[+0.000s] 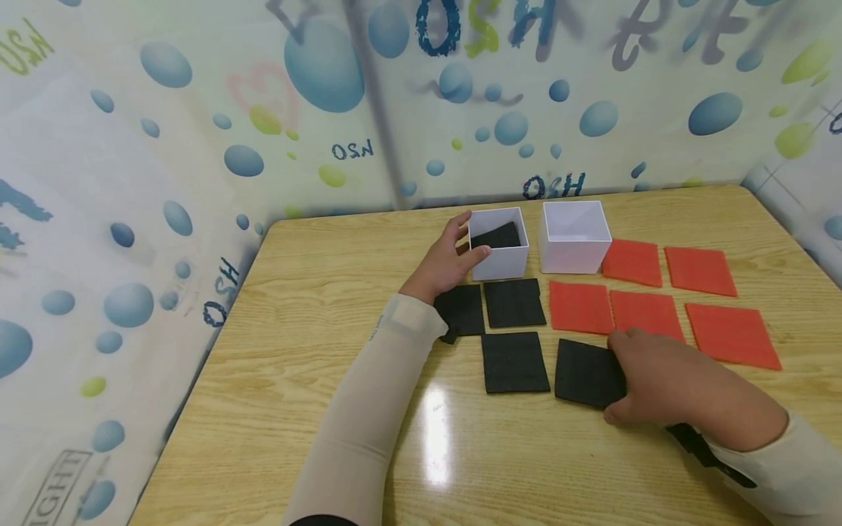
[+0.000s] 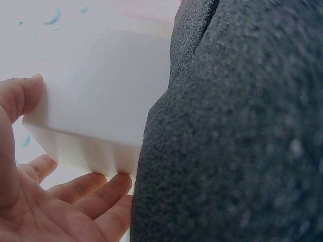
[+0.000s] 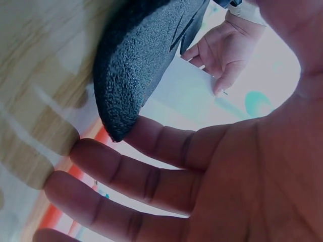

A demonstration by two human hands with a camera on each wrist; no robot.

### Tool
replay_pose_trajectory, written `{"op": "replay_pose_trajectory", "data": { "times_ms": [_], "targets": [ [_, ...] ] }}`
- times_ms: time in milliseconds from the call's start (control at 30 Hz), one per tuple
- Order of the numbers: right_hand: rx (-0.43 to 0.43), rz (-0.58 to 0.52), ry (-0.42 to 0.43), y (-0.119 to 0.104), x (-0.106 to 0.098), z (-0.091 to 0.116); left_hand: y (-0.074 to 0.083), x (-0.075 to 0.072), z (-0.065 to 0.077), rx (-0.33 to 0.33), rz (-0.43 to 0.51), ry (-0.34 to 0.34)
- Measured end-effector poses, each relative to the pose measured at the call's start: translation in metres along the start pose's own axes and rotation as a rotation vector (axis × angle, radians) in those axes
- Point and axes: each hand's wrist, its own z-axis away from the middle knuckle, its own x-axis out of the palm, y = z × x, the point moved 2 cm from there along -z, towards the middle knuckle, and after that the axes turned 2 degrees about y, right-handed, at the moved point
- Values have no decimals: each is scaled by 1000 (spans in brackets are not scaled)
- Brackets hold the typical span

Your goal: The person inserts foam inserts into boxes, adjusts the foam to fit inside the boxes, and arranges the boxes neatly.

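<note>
My left hand (image 1: 444,263) holds a small white open box (image 1: 500,264) at its left side, thumb in front and fingers behind. A black foam piece (image 1: 501,235) leans inside that box. In the left wrist view the fingers touch the box wall (image 2: 101,85), and dark foam (image 2: 237,141) fills the right side. My right hand (image 1: 671,380) grips a black foam square (image 1: 588,372) at its right edge, between thumb and fingers. In the right wrist view a finger touches the rough edge of this square (image 3: 126,75), other fingertips being close to the table.
A second white box (image 1: 574,245) stands right of the first. Black squares (image 1: 514,302) (image 1: 515,363) (image 1: 463,310) lie before the boxes, one partly under the left sleeve. Several red squares (image 1: 700,270) lie to the right on the wooden table (image 1: 316,292). A patterned curtain (image 1: 447,131) hangs behind.
</note>
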Motion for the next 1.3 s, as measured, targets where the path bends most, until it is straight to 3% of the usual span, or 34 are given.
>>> {"op": "replay_pose_trajectory", "data": {
  "times_ms": [633, 967, 1300],
  "targets": [
    [-24, -94, 1, 13, -9, 0, 2, -1, 2, -4, 1, 6],
    [-150, -200, 135, 11, -14, 0, 1, -1, 1, -9, -5, 9],
    [-224, -346, 230, 13, -17, -1, 2, -1, 2, -7, 0, 3]
  ]
}}
